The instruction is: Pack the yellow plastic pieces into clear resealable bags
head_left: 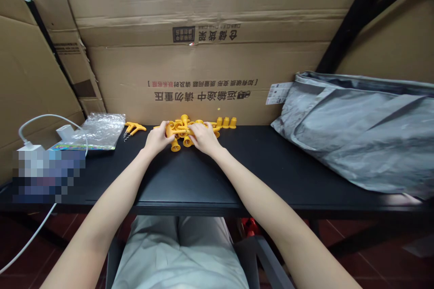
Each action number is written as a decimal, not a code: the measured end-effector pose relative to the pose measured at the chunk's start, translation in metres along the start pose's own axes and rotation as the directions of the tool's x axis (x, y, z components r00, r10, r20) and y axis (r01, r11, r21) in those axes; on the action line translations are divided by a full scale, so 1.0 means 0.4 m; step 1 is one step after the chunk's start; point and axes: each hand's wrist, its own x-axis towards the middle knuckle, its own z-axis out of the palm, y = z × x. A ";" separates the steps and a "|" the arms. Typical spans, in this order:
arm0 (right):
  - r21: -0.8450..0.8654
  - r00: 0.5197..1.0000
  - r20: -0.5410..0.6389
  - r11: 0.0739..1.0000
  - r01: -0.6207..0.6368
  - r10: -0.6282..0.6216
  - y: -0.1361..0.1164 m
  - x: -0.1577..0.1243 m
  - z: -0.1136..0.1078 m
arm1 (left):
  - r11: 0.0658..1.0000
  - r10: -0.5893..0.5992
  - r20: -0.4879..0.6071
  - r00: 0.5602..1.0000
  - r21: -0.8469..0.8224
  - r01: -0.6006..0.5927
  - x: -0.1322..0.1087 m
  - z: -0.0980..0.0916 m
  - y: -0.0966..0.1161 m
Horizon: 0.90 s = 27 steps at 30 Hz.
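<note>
At the back of the black table, a cluster of yellow plastic pieces (184,118) lies between my two hands. Some are small cups, and one yellow cup (175,146) sits in front of the others. My left hand (158,139) is closed on a yellow plastic part (170,129), thumb on its near side. My right hand (205,139) has its fingers closed round a yellow branch-like piece (188,129) at the cluster's right. Its far end is partly hidden by the fingers. Three yellow cups (226,123) stand in a row right of my right hand.
Left of the hands lie a yellow branched piece (136,127) with thin metal spirals and a clear plastic bag (101,127). A white charger (31,158) with a cable is farther left. Cardboard (203,63) walls the back; a grey bag (356,131) fills the right.
</note>
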 end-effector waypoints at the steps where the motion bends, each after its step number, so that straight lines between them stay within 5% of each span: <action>1: -0.003 1.000 0.003 1.000 -0.004 0.004 0.000 0.000 -0.001 | 1.000 -0.003 0.001 1.000 0.003 0.003 0.000 0.000 0.000; 9: -0.012 0.964 -0.073 0.967 -0.256 0.255 0.059 -0.001 -0.009 | 0.995 -0.092 -0.004 0.996 0.033 0.092 0.000 -0.010 0.003; 14: 0.127 0.798 -0.140 0.810 -0.572 0.586 0.164 -0.030 0.021 | 0.994 -0.103 -0.023 0.994 0.030 0.103 0.000 -0.010 0.002; 19: 0.287 0.591 -0.147 0.606 -0.742 0.793 0.240 -0.061 0.048 | 0.995 -0.095 -0.033 0.995 0.038 0.096 0.001 -0.005 -0.001; 27: 0.299 0.462 -0.201 0.503 -0.811 0.864 0.280 -0.098 0.051 | 0.994 -0.105 -0.031 0.994 0.038 0.106 0.000 -0.007 0.001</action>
